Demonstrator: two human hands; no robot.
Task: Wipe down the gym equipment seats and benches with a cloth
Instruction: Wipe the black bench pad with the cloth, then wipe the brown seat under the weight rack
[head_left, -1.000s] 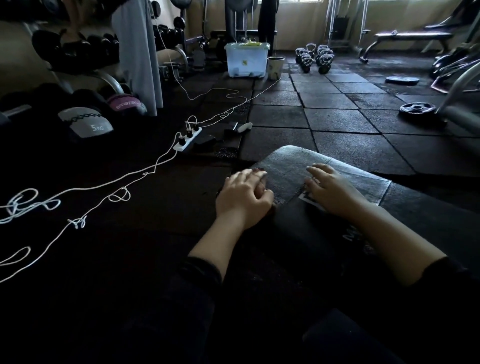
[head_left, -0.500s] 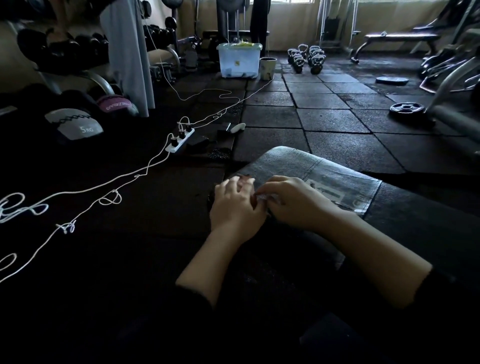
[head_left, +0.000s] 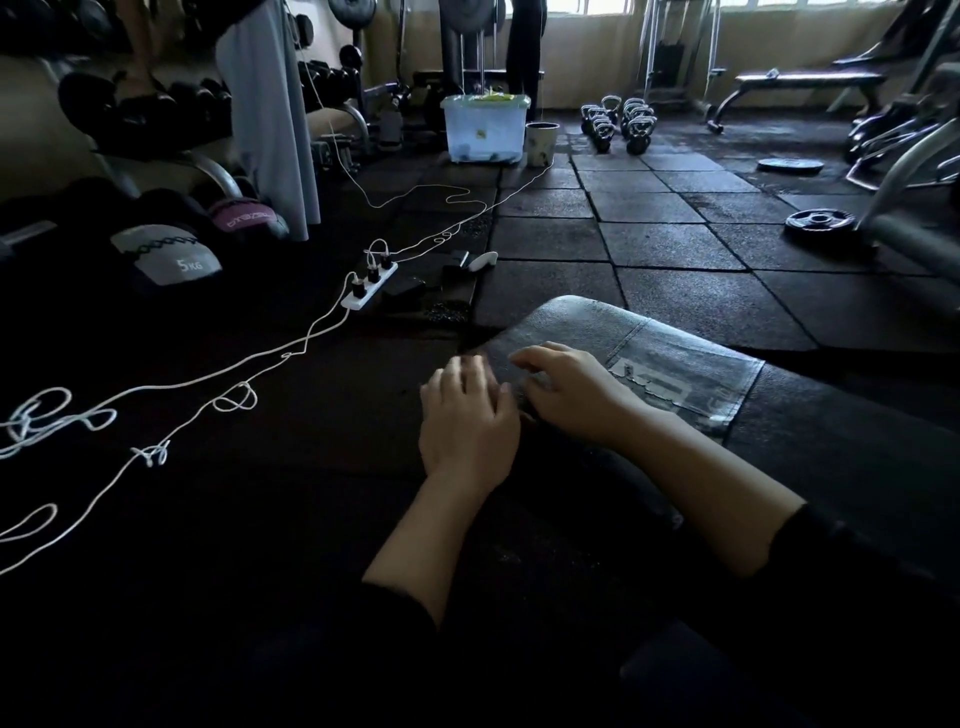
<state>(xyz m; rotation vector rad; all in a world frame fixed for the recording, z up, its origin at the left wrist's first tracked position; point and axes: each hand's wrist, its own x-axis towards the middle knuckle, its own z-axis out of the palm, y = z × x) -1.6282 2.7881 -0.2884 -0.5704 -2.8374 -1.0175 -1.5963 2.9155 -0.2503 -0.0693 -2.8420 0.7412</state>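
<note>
I judge I am mid-wipe on the bench pad (head_left: 597, 325), working its near end; everything below is placed against that pad.

My left hand (head_left: 467, 415) sits at the pad's left edge, fingers loosely curved and blurred. I cannot tell whether they grip anything.

Just right of it, my right hand (head_left: 571, 389) lies palm down on top of the pad, fingers stretched toward the left hand. Between the two hands I see only a dim pale scrap, which may be the cloth; it is too dark to say.

Right of that hand lies the worn label patch (head_left: 685, 384), untouched. Next, I think, calls for sweeping across it.
</note>
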